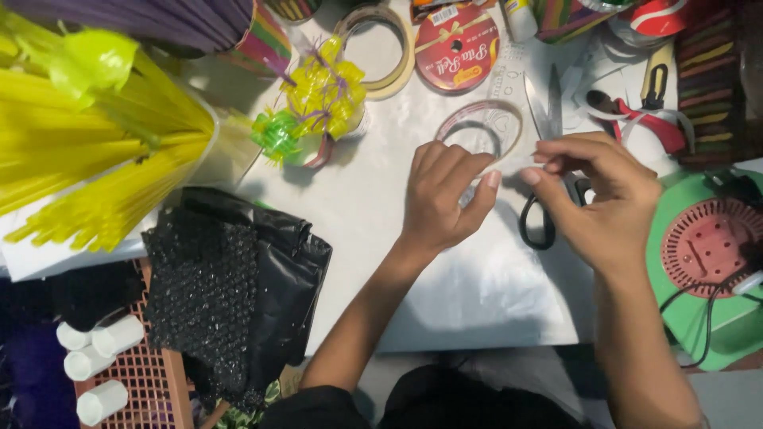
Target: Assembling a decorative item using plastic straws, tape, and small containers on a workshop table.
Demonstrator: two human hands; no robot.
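Clear tape strip (510, 168), barely visible, runs left–right between both hands; left hand (445, 199) fingers pinch its left end, right hand (596, 199) fingers its right; its roll (480, 127) lies just beyond, scissors (544, 159) beneath on the table (381, 206).

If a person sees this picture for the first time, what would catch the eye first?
Probably the big bundle of bright yellow strips at the far left, and the yellow-green ribbon bow near the table's top centre. Next, the left hand and right hand meet mid-table over a clear tape roll, with black-handled scissors beneath.

Round red ribbon-reel label (456, 44), gold print, top centre of table.
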